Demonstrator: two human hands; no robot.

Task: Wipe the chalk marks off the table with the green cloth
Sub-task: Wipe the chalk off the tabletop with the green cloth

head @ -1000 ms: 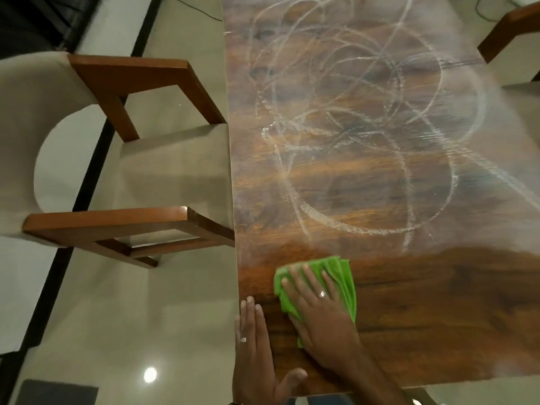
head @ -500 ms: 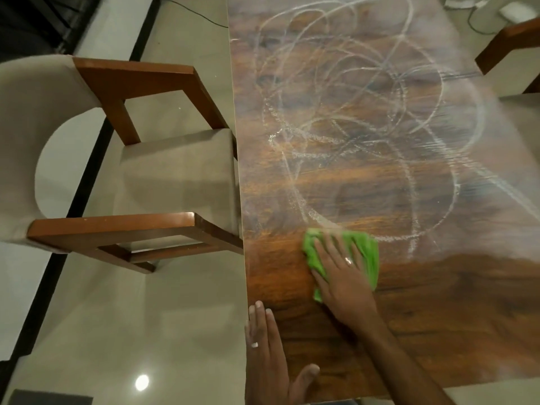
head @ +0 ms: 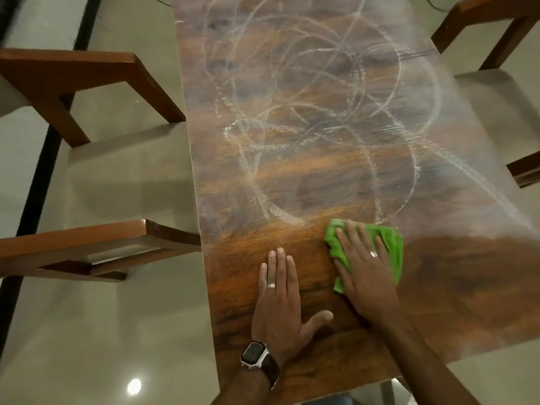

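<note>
Right hand, fingers spread, presses the green cloth flat; light pressure could smear the chalk marks across the upper surface

This looks like a dining room in a home. A long wooden worktop with a glossy, dark-grained surface has 2 upholstered chairs drawn up to it, a left chair and a right chair, each with brown wooden arms and a beige padded seat. Under them is a polished pale tile floor reflecting a ceiling light.
</note>
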